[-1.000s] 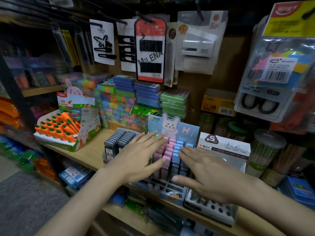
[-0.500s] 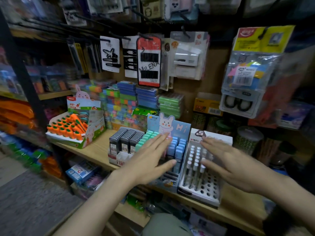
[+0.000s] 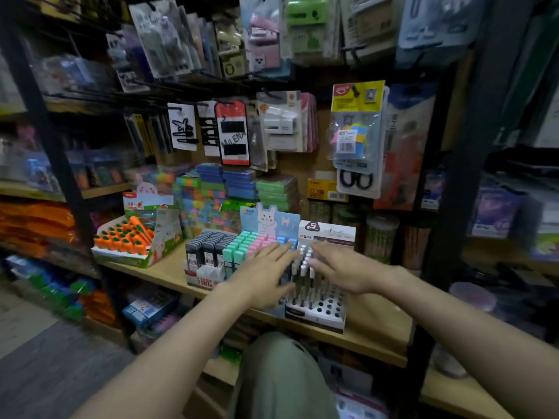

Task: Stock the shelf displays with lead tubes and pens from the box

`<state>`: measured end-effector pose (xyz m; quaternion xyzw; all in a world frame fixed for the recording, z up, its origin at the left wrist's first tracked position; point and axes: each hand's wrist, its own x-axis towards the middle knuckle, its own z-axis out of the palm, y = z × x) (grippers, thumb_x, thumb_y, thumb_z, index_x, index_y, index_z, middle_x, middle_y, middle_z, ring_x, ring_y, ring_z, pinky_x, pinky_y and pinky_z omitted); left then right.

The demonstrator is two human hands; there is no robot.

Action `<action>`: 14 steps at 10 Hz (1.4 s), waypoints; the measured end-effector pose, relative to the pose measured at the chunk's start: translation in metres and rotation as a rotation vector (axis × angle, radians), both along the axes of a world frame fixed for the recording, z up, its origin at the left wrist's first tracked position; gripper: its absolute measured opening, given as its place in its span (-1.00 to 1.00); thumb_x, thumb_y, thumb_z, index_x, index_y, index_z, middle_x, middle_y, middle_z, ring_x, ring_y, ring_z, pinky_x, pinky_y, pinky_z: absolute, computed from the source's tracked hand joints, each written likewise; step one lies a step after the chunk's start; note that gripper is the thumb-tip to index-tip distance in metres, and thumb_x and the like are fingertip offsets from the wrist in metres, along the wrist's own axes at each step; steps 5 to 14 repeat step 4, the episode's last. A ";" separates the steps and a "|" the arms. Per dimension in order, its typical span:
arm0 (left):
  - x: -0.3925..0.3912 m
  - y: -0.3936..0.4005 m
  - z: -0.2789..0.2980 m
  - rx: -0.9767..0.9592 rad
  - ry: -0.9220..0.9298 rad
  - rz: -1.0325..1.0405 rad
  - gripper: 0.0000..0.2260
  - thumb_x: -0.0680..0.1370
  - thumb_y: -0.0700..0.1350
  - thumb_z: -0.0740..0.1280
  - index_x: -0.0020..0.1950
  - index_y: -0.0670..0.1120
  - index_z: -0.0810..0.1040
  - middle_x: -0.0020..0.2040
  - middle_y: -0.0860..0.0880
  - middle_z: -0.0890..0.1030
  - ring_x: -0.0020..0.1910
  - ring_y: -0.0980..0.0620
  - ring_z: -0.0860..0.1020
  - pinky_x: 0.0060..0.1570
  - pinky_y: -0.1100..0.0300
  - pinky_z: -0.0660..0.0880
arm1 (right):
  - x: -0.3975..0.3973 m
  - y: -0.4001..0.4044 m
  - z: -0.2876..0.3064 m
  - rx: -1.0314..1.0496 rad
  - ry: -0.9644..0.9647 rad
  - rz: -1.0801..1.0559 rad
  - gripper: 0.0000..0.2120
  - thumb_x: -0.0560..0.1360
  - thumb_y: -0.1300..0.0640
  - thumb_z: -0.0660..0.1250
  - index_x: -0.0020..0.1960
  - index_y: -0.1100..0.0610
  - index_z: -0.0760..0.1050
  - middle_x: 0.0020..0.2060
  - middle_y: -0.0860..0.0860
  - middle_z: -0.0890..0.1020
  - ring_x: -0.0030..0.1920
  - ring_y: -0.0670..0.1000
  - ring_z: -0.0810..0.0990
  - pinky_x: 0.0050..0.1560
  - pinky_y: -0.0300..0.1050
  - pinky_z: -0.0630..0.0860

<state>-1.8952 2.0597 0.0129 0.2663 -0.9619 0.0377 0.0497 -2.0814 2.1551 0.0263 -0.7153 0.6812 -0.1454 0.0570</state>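
While both your hands hover flat over the displays on the wooden shelf (image 3: 163,272), neither one holds anything: your left hand (image 3: 266,275) lies with fingers straight and spread over the pastel lead-tube display (image 3: 257,243), and your right hand (image 3: 341,272) is just as open, its fingertips touching or nearly touching the tops of the pens standing in the white pen display (image 3: 316,300).

Take that pen display as your landmark. The pens fill its back and left rows; the holes toward its front right corner stand empty, so in my judgement that is where stock is yet wanted. The pastel display sits touching its left side, and the grey lead-tube rack (image 3: 205,255) stands left again. The carrot pen box (image 3: 136,240) is well apart, further left. The supply box itself I cannot see.

The risk here is the pens: they stand tall and loose in their holes, and a sideways sweep of your right palm could tip or scatter several. The pen display also sits close to the front edge of the shelf, so a push toward you could slide it off onto your knee (image 3: 281,373) below.

For room, there is bare shelf to the right of the pen display, before the black upright post (image 3: 453,207). Behind it stand jars (image 3: 379,234), and hanging packets crowd the space above, so come in low and from the front.
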 end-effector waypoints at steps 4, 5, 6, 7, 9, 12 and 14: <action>0.128 0.025 0.066 -0.148 0.200 -0.051 -0.41 0.51 0.07 0.41 0.48 0.20 0.24 0.39 0.19 0.39 0.37 0.18 0.35 0.31 0.24 0.38 | 0.036 0.062 0.098 -0.203 0.618 0.096 -0.74 0.55 -0.14 0.28 0.18 -0.09 0.52 0.05 -0.11 0.62 0.07 -0.02 0.58 -0.05 -0.06 0.55; 0.128 0.025 0.066 -0.148 0.200 -0.051 -0.41 0.51 0.07 0.41 0.48 0.20 0.24 0.39 0.19 0.39 0.37 0.18 0.35 0.31 0.24 0.38 | 0.036 0.062 0.098 -0.203 0.618 0.096 -0.74 0.55 -0.14 0.28 0.18 -0.09 0.52 0.05 -0.11 0.62 0.07 -0.02 0.58 -0.05 -0.06 0.55; 0.128 0.025 0.066 -0.148 0.200 -0.051 -0.41 0.51 0.07 0.41 0.48 0.20 0.24 0.39 0.19 0.39 0.37 0.18 0.35 0.31 0.24 0.38 | 0.036 0.062 0.098 -0.203 0.618 0.096 -0.74 0.55 -0.14 0.28 0.18 -0.09 0.52 0.05 -0.11 0.62 0.07 -0.02 0.58 -0.05 -0.06 0.55; 0.128 0.025 0.066 -0.148 0.200 -0.051 -0.41 0.51 0.07 0.41 0.48 0.20 0.24 0.39 0.19 0.39 0.37 0.18 0.35 0.31 0.24 0.38 | 0.036 0.062 0.098 -0.203 0.618 0.096 -0.74 0.55 -0.14 0.28 0.18 -0.09 0.52 0.05 -0.11 0.62 0.07 -0.02 0.58 -0.05 -0.06 0.55; 0.128 0.025 0.066 -0.148 0.200 -0.051 -0.41 0.51 0.07 0.41 0.48 0.20 0.24 0.39 0.19 0.39 0.37 0.18 0.35 0.31 0.24 0.38 | 0.036 0.062 0.098 -0.203 0.618 0.096 -0.74 0.55 -0.14 0.28 0.18 -0.09 0.52 0.05 -0.11 0.62 0.07 -0.02 0.58 -0.05 -0.06 0.55; 0.128 0.025 0.066 -0.148 0.200 -0.051 -0.41 0.51 0.07 0.41 0.48 0.20 0.24 0.39 0.19 0.39 0.37 0.18 0.35 0.31 0.24 0.38 | 0.036 0.062 0.098 -0.203 0.618 0.096 -0.74 0.55 -0.14 0.28 0.18 -0.09 0.52 0.05 -0.11 0.62 0.07 -0.02 0.58 -0.05 -0.06 0.55; 0.128 0.025 0.066 -0.148 0.200 -0.051 -0.41 0.51 0.07 0.41 0.48 0.20 0.24 0.39 0.19 0.39 0.37 0.18 0.35 0.31 0.24 0.38 | 0.036 0.062 0.098 -0.203 0.618 0.096 -0.74 0.55 -0.14 0.28 0.18 -0.09 0.52 0.05 -0.11 0.62 0.07 -0.02 0.58 -0.05 -0.06 0.55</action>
